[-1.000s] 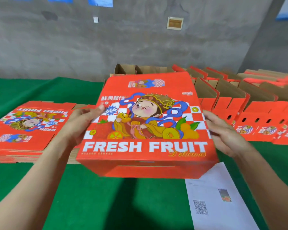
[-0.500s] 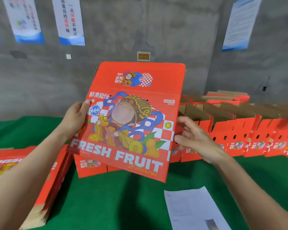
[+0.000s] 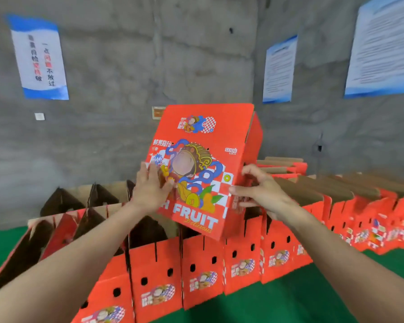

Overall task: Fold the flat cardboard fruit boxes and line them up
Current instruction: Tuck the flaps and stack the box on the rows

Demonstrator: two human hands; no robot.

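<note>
Green counter held a row of folded boxes. Left hand pressed flat on a red box, right hand gripped its edge, likely to pop it open.

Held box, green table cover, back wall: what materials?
Held box: seemingly cardboard, with a red printed face and a brown raw inner side at its opening edge. Green table cover: matte, fuzzy-looking, probably felt or cloth; can't tell which. Back wall: bare grey concrete by the look, blotchy with seam lines.
</note>
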